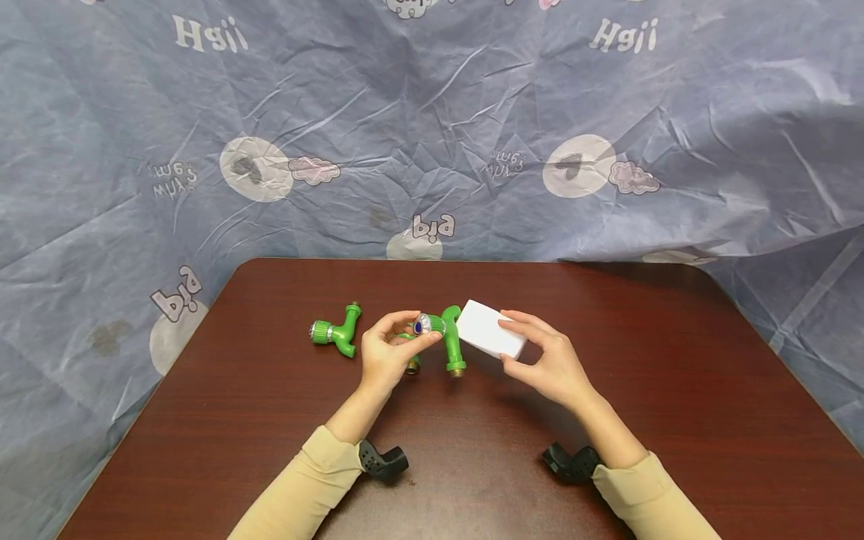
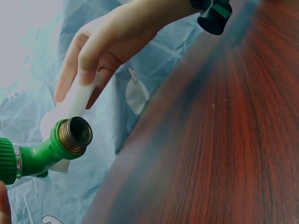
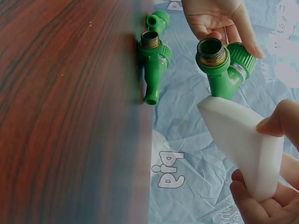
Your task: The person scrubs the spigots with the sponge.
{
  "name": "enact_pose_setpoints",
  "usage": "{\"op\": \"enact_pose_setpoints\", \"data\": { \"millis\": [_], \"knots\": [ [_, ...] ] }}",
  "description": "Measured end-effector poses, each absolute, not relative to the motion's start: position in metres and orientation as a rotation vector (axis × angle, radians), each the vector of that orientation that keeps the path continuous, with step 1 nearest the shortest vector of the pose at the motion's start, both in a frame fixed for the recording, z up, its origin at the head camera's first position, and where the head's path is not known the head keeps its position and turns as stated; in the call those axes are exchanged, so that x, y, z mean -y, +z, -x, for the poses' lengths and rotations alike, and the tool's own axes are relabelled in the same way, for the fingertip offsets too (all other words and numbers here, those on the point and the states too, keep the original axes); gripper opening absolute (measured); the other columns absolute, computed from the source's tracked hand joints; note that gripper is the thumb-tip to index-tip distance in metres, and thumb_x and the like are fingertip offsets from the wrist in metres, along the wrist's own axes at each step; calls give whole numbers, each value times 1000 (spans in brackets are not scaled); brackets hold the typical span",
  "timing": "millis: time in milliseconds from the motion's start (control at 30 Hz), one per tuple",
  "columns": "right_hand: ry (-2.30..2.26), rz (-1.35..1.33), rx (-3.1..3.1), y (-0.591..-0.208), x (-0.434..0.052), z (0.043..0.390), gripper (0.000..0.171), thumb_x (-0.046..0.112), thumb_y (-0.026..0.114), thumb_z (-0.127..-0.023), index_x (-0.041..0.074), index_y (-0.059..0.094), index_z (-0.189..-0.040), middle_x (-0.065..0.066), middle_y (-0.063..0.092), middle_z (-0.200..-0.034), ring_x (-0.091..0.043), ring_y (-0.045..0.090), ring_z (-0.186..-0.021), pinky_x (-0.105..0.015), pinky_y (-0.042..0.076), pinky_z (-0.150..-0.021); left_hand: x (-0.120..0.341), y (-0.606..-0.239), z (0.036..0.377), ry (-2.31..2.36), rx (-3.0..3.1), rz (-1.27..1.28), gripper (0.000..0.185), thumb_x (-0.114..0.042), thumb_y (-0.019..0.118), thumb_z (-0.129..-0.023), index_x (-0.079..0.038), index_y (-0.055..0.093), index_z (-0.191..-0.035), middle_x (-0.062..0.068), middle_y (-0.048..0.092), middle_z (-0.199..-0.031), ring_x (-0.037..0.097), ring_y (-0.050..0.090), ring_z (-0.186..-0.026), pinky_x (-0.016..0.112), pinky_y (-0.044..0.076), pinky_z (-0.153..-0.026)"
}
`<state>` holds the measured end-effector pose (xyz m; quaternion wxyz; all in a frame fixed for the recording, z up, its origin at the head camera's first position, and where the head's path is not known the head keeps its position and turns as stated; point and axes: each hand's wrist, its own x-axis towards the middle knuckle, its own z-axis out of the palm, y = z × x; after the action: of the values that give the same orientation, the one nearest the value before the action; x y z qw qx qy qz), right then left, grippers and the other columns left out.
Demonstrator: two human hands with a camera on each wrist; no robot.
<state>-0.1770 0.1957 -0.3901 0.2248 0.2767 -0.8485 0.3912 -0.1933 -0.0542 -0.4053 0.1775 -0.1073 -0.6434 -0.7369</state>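
My left hand (image 1: 388, 349) pinches a green faucet (image 1: 453, 341) by its ribbed knob, above the table. Its brass threaded end points down toward me in the head view. A white sponge block (image 1: 489, 330) is gripped between the thumb and fingers of my right hand (image 1: 550, 356). One end of the sponge (image 3: 240, 140) meets the faucet's green body (image 3: 224, 84) in the right wrist view. The threaded end (image 2: 74, 135) shows large in the left wrist view, with the sponge partly behind it.
A second green faucet (image 1: 340, 331) lies on the dark red-brown table (image 1: 202, 420) to the left. Another one (image 1: 412, 366) lies partly hidden behind my left hand. A grey-blue printed cloth (image 1: 432, 135) hangs behind the table.
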Motion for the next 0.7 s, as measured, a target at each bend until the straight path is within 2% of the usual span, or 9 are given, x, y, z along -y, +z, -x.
{"op": "enact_pose_setpoints", "data": {
  "millis": [167,400,567,700],
  "knots": [
    [1111,-757,2297,-388,-196,177,47,-3,75,-66,3,68,-112,-7,61,-122,-19,58,-106,-10,41,-86,57,-409,197,-2265,1780,264,42,9,80,-65,8,65,-104,2,68,-92,16,62,-77,21,53,-63],
    [1169,-701,2248,-353,-183,155,44,-19,72,-62,-11,65,-104,-23,61,-115,-35,58,-98,-10,43,-82,59,-410,198,-2510,1760,171,41,8,76,-66,3,63,-105,5,65,-95,18,64,-84,23,54,-68],
    [1252,-700,2220,-354,-185,156,44,-21,70,-63,-12,64,-106,-25,60,-116,-31,58,-99,-13,46,-83,60,-411,199,-2574,1764,153,39,11,73,-66,-1,62,-102,6,64,-96,16,66,-83,23,53,-70],
    [1310,-695,2212,-356,-186,157,44,-21,69,-64,-13,64,-106,-26,59,-116,-25,58,-102,-17,49,-83,61,-412,199,-2596,1816,181,48,12,71,-68,4,60,-114,11,63,-108,15,66,-87,22,52,-72]
  ]
}}
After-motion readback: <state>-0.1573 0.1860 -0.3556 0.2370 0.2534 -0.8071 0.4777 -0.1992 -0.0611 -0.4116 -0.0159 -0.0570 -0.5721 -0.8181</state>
